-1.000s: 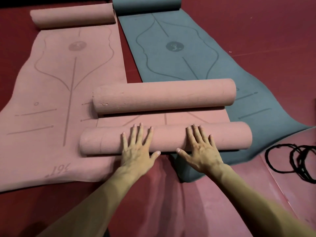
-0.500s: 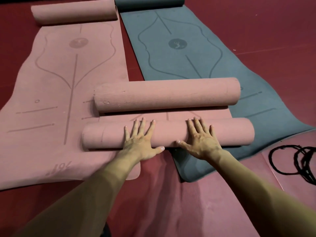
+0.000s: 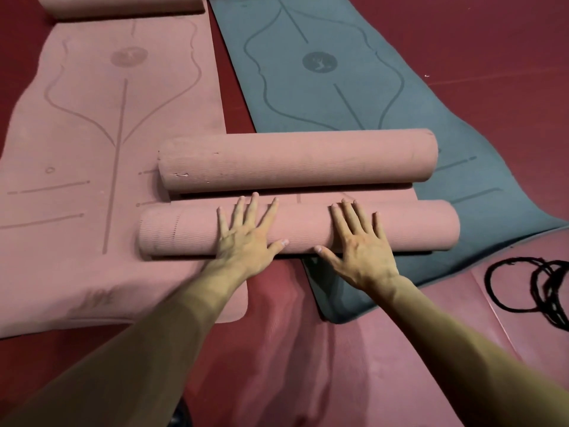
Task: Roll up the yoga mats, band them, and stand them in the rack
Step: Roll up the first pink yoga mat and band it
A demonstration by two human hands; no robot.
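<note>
Currently the left hand (image 3: 246, 238) and right hand (image 3: 360, 245) press flat, fingers spread, on the near pink roll (image 3: 308, 228), which lies across a pink mat (image 3: 92, 143) and grey mat (image 3: 348, 100), just before a second roll (image 3: 295, 161).

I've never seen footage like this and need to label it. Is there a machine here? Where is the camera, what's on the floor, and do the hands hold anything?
No machine: these are a person's two bare arms, filmed by one wide-angle camera worn on the head, looking down. The left hand and right hand lie flat, fingers straight, on the near pink roll; they press it and grip nothing. Just beyond lies a second pink roll. Underneath, a pink mat and a blue-grey mat are spread on the red floor. Black bands lie at the right. No rack is in view.
</note>
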